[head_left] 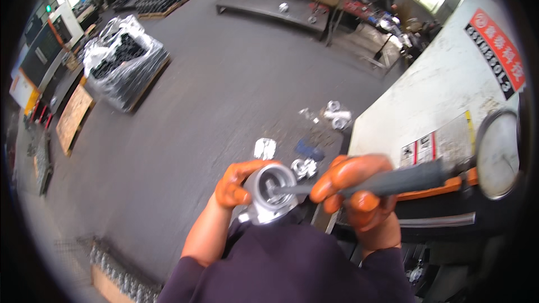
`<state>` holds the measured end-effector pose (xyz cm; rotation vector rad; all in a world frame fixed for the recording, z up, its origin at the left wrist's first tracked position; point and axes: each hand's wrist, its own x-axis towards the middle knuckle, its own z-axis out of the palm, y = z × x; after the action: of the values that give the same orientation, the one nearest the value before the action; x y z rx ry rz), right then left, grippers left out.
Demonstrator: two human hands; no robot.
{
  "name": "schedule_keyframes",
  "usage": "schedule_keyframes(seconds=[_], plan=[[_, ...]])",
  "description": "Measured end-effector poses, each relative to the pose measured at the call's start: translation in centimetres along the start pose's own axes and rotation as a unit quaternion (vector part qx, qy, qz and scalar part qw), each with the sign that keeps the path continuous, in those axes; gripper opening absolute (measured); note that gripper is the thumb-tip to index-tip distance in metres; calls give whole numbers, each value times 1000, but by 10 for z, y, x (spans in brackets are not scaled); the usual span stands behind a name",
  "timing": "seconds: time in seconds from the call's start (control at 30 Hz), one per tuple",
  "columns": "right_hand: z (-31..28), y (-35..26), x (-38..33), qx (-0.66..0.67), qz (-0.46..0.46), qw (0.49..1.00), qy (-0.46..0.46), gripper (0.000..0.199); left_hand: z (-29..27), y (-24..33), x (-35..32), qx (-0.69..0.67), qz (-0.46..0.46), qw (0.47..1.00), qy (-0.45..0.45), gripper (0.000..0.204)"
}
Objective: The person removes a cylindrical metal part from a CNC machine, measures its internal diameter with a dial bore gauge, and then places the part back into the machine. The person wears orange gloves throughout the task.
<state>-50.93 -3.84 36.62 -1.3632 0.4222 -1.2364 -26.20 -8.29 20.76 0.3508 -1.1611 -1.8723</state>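
Observation:
In front of my body, my left hand (234,184), in an orange glove, grips a silvery metal housing (275,202) by its left side. The housing is round and hollow, its wide mouth facing up, with a small stub at its lower left. My right hand (359,188), also in an orange glove, is closed around a dark grey cylindrical tool (407,179). The tool lies slanted, and its thin shaft (295,189) reaches left into the housing's mouth. I cannot make out whether the tip touches the inner wall.
More silvery castings (337,115) lie on the floor ahead, and another casting (304,168) is just beyond my hands. A white machine panel (415,106) stands close on the right, beside a round mirror-like disc (498,154). A wrapped bin of dark parts (126,73) stands far left.

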Motion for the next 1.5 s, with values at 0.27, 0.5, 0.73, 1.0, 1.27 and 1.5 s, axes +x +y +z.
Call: schedule_keyframes(seconds=[0.27, 0.5, 0.73, 1.0, 1.27, 1.5], plan=[[-5, 15, 5, -56, -107, 991, -59, 33, -5, -4, -8, 11, 24, 999, 32, 109], [-9, 10, 3, -47, -89, 993, -64, 34, 6, 6, -1, -31, 12, 999, 40, 103], [-8, 11, 4, -49, -101, 991, -77, 34, 2, 10, -4, -29, 21, 998, 41, 99], [-9, 11, 3, -45, -99, 991, -76, 33, -9, 5, -7, -13, 33, 999, 25, 96], [-8, 16, -5, -28, -88, 995, -45, 32, -8, 8, -10, -7, 25, 999, 25, 97], [-11, 13, -3, -31, -119, 992, -43, 31, -2, 2, -2, -13, 33, 999, 33, 99]])
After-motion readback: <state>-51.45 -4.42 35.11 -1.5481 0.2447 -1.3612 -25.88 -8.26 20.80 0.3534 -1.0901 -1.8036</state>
